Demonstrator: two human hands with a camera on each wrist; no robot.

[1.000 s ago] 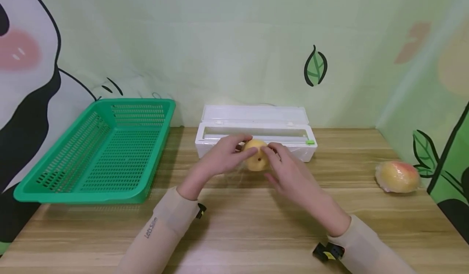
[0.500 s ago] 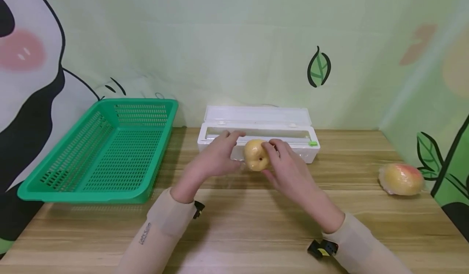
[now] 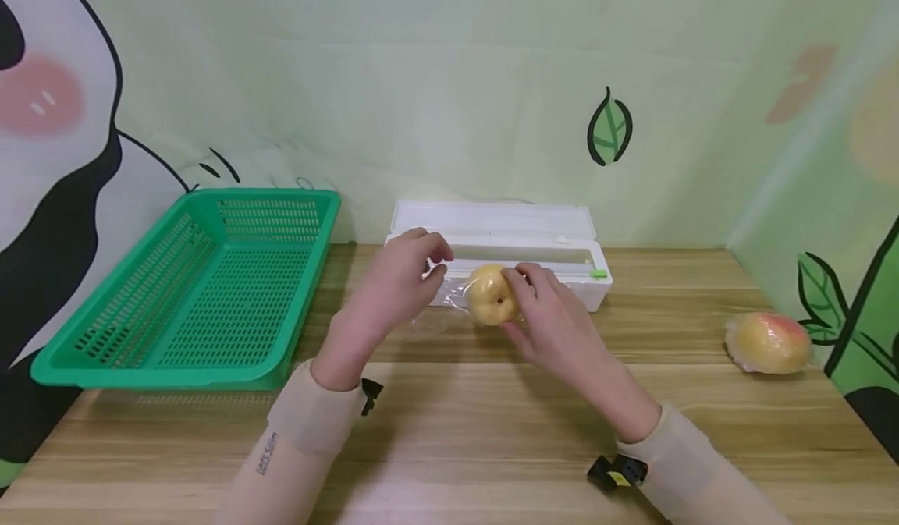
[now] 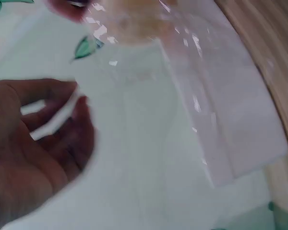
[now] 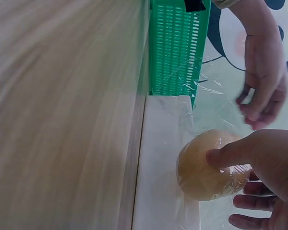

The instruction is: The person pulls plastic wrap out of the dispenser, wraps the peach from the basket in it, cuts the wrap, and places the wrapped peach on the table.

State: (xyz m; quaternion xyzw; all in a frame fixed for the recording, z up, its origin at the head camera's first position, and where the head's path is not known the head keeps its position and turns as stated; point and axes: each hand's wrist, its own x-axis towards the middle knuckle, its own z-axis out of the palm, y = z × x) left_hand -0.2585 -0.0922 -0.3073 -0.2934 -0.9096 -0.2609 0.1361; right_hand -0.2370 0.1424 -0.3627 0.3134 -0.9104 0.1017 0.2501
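My right hand [image 3: 562, 322] grips a round yellow fruit [image 3: 490, 295] with a small dark dimple, thumb on one side and fingers on the other. Clear plastic wrap [image 3: 455, 293] clings to the fruit and spreads out to its left. In the right wrist view, the wrap stretches in shiny creases above the fruit [image 5: 204, 165]. My left hand [image 3: 403, 279] is lifted left of the fruit, thumb and forefinger tips close together. In the left wrist view, the left hand [image 4: 43, 143] is blurred, and whether its fingertips pinch the thin film cannot be made out.
Behind the fruit stands a white cling film dispenser box [image 3: 590, 295] with its lid [image 3: 492, 217] up and a green slider [image 3: 598, 274]. A green plastic basket [image 3: 277, 377] sits at the left. A wrapped yellow-red fruit [image 3: 769, 343] lies on the wooden table [image 3: 477, 439] at the right.
My left hand has let go of the yellow fruit and moved left and up, its thumb and forefinger closing together. More wrap shows left of the fruit. The right hand keeps its grip.
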